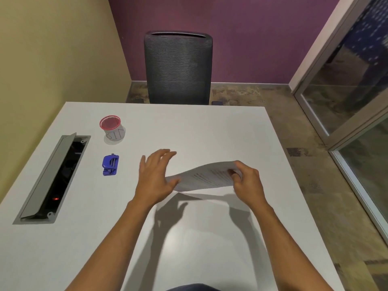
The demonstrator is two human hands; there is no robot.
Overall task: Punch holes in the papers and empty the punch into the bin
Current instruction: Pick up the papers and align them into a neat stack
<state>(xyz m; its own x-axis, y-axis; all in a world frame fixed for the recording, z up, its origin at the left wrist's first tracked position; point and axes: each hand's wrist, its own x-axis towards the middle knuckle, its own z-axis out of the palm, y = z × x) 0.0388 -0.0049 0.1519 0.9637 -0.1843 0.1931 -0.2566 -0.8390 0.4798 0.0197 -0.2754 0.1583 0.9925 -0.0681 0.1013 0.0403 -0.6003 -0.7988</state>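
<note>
A thin stack of printed papers (206, 177) is lifted off the white table (210, 131), bowed upward in the middle. My right hand (247, 181) pinches its right end. My left hand (156, 175) has the thumb against the stack's left edge while the fingers are spread and blurred above it. A blue hole punch (110, 164) lies on the table to the left of my hands, untouched. Behind it stands the small bin (112, 128), a red-rimmed mesh cup with a white label.
An open grey cable hatch (56, 177) is set into the table along the left side. A dark mesh office chair (178, 68) stands beyond the far edge. A glass partition (357, 91) runs along the right.
</note>
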